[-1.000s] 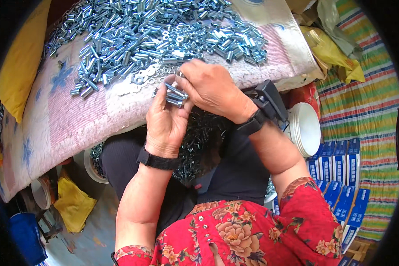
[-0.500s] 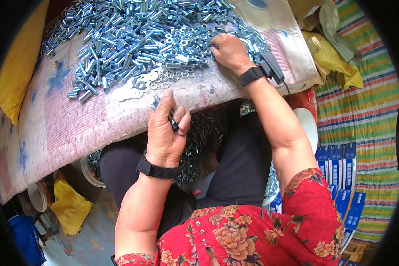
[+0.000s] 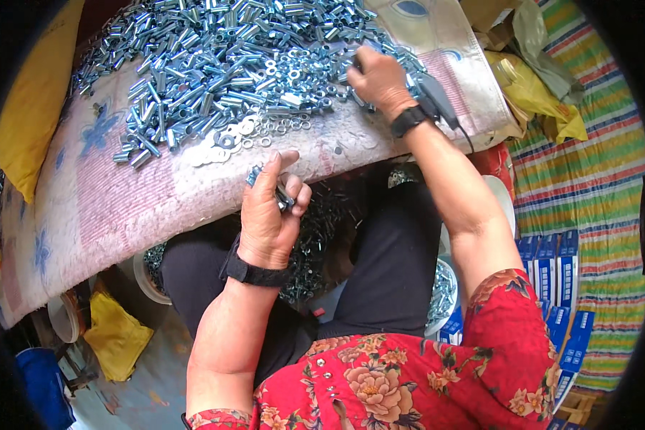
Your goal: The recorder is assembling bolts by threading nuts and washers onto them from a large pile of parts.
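My left hand (image 3: 271, 208) is raised in front of the table's near edge, fingers curled round several small metal fasteners (image 3: 285, 195). Shiny ends show beside the thumb and between the fingers; their exact kind is partly hidden. My right hand (image 3: 381, 80) is over the right side of a heap of silvery metal sleeves (image 3: 193, 86), its fingers bent and closed together. Whatever is between those fingertips is hidden. Nearest the hands, small washers and nuts (image 3: 294, 74) lie among the sleeves. Larger flat washers (image 3: 211, 152) lie at the heap's front edge.
A patterned cloth (image 3: 122, 208) covers the table. Below it, a white bucket (image 3: 448, 297) holds metal parts beside my leg. Blue boxes (image 3: 566, 276) stand at the right on a striped sheet (image 3: 609, 201). Yellow sacks (image 3: 32, 107) hang at the left. A dark device (image 3: 437, 104) with a cable is at my right wrist.
My right hand has lifted and shifted slightly right and away from me over the heap. My left hand stays nearly in place, its forefinger now stretched more to the right.
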`<state>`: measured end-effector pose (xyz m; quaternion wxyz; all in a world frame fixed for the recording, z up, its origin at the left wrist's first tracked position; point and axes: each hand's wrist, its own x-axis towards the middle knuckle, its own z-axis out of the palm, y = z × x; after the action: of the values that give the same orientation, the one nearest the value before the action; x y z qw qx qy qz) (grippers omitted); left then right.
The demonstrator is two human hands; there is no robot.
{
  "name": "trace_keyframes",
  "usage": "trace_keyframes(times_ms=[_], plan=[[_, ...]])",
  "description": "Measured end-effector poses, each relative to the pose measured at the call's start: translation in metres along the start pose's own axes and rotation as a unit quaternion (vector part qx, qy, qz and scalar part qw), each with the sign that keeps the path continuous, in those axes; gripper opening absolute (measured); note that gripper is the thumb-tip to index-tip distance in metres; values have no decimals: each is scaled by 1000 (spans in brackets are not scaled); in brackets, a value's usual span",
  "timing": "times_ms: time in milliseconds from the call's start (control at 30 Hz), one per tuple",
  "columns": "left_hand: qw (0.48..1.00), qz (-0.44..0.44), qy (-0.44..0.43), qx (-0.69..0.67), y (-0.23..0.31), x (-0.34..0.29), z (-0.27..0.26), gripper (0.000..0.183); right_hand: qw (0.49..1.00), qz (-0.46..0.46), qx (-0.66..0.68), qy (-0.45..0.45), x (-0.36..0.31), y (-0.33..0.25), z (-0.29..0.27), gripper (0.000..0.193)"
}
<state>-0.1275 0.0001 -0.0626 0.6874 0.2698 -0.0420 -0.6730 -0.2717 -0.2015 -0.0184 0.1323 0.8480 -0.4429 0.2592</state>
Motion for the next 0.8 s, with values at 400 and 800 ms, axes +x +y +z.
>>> trace_keyframes(times_ms=[400, 800], plan=[[999, 12, 49, -7, 1, -5, -5, 22, 904, 110, 408, -57, -42, -35, -36, 21], [999, -31, 22, -10, 2, -3, -8, 20, 964, 0, -116, -237, 0, -1, -15, 19]])
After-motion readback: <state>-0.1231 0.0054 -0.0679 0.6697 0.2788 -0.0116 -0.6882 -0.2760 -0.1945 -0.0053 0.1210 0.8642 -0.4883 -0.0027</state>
